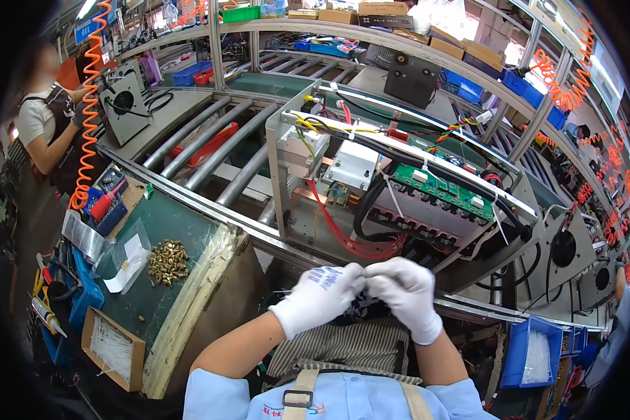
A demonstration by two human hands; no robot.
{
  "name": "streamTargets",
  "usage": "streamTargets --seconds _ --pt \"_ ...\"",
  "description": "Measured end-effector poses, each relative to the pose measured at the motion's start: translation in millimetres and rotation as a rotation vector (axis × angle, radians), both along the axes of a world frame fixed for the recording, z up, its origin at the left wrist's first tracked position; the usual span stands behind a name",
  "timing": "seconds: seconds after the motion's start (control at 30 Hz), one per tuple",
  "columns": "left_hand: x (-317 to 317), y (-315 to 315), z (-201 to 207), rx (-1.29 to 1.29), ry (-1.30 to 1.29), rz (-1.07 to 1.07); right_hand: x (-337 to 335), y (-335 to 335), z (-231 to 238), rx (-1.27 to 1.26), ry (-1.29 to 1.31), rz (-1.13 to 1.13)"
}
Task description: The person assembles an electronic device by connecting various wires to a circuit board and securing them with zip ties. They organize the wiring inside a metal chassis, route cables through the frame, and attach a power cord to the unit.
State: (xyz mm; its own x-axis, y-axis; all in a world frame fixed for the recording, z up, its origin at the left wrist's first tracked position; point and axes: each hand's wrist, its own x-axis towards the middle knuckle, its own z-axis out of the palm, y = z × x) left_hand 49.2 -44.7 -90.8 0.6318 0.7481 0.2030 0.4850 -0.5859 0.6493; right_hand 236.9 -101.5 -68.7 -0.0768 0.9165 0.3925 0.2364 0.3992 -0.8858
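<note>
My left hand (320,295) and my right hand (407,294), both in white gloves, meet in front of my body with their fingertips pinched together. Whatever they hold is too small or too covered to make out. Just beyond them, on the roller line, stands an open metal-framed machine (278,183). Inside it are a green circuit board (437,187), a silver metal box (353,165), red wires (350,243) and thick black cable. A white cable tie (395,197) sticks out near the board, its tail loose.
At left, a green-topped bench (182,222) carries a heap of brass fittings (168,263) and a clear plastic bag (127,253). A cardboard box of white cable ties (112,350) sits at its near end. Blue bins (532,350) are at right. Another person (45,126) stands far left.
</note>
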Motion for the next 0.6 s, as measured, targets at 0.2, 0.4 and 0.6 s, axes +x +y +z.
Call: streamTargets --seconds 0.2,0.4,0.6 --pt "-22 17 31 -0.114 -0.588 0.18 18 3 7 -0.152 0.326 -0.246" --pt "-28 28 13 -0.229 -0.357 -0.133 7 8 -2 -0.259 0.142 -0.148" --pt "-24 70 41 -0.5 -0.464 0.203 6 47 38 -0.196 -0.447 -0.137"
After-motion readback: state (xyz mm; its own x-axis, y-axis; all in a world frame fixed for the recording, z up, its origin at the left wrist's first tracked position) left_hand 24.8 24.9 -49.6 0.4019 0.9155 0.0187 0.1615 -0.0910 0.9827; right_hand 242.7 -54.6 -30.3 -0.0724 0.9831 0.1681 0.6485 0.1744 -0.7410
